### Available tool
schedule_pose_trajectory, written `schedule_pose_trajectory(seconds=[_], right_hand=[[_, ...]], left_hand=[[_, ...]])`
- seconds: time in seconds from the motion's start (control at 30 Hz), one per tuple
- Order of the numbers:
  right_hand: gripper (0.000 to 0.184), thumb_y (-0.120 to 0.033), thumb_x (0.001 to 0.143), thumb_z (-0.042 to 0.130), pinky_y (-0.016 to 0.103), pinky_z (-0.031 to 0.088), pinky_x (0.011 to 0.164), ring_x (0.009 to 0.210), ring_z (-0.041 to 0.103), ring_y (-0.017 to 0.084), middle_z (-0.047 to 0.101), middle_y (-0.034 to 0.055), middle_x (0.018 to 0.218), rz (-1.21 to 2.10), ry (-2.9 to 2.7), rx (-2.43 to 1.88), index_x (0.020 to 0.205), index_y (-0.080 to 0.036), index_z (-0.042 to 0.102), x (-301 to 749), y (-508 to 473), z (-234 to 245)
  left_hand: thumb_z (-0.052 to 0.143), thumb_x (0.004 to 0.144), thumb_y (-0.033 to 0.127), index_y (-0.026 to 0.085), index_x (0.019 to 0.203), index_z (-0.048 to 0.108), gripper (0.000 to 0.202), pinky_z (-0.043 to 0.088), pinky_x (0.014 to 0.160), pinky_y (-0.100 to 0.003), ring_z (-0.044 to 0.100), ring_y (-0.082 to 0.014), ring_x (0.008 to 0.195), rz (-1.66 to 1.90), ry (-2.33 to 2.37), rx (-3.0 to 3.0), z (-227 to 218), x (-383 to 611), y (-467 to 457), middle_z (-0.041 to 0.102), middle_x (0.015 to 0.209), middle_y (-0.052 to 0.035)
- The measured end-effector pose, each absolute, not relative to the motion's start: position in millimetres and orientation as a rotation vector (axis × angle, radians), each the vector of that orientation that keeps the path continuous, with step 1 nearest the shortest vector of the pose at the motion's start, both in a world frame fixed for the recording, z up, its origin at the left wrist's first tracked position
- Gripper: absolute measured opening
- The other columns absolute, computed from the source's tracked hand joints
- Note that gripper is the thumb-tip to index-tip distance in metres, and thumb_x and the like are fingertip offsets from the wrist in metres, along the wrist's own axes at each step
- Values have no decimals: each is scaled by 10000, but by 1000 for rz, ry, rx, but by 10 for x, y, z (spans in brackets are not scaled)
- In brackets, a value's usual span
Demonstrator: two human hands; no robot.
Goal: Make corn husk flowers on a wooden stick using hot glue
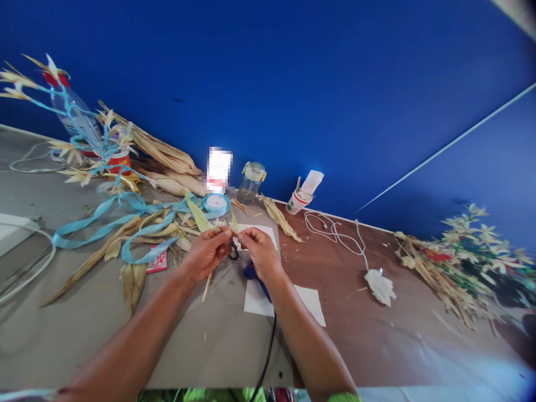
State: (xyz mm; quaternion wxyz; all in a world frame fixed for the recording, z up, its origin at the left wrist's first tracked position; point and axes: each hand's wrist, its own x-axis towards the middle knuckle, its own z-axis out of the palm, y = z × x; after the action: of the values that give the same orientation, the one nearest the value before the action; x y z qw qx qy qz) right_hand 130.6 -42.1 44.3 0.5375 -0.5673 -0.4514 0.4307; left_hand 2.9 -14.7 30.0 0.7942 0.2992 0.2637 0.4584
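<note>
My left hand (209, 252) and my right hand (260, 251) meet above the table, both with fingers pinched. Between their fingertips is a small pale-green strip of corn husk (234, 223), partly hidden by the fingers. Behind my left hand, a wider green husk leaf (196, 214) slants upward. Below the fingertips shows a black loop handle (234, 252), probably of scissors. Beneath my right hand and wrist lies a blue tool (250, 272) with a black cord (268, 352), its shape mostly covered. White paper (257, 301) lies under it.
Blue ribbon (104, 209) trails among dry husks on the left, near its spool (216, 204). A bright pixelated screen (219, 169), glass jar (250, 184) and paper cup (298, 202) line the blue wall. Husk flowers stand left (75, 151) and right (477, 240). White cable (339, 234) lies right.
</note>
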Motion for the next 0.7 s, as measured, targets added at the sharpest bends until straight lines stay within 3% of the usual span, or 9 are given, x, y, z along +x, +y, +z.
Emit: schedule_pose_trajectory(seconds=[0.23, 0.43, 0.7], right_hand=[[139, -296, 663, 570, 211, 349, 546, 541, 426, 90, 504, -43, 557, 986, -1195, -1425, 617, -164, 568, 1282, -425, 373], [188, -330, 697, 556, 230, 390, 588, 578, 476, 102, 561, -19, 658, 944, -1198, -1428, 773, -165, 604, 1484, -401, 513], [183, -322, 760, 520, 231, 384, 594, 599, 504, 112, 567, -12, 641, 760, -1538, -1686, 729, -162, 603, 2020, -655, 676]], left_hand=[[720, 615, 182, 134, 658, 540, 191, 320, 451, -153, 330, -13, 410, 1031, 633, 654, 289, 55, -141, 439, 507, 76], [688, 629, 216, 145, 664, 516, 190, 309, 460, -164, 318, -21, 408, 1009, 647, 687, 303, 17, -130, 406, 485, 84], [646, 616, 296, 148, 666, 528, 195, 233, 447, -199, 303, -47, 440, 976, 894, 1008, 132, 47, -58, 393, 507, 77]])
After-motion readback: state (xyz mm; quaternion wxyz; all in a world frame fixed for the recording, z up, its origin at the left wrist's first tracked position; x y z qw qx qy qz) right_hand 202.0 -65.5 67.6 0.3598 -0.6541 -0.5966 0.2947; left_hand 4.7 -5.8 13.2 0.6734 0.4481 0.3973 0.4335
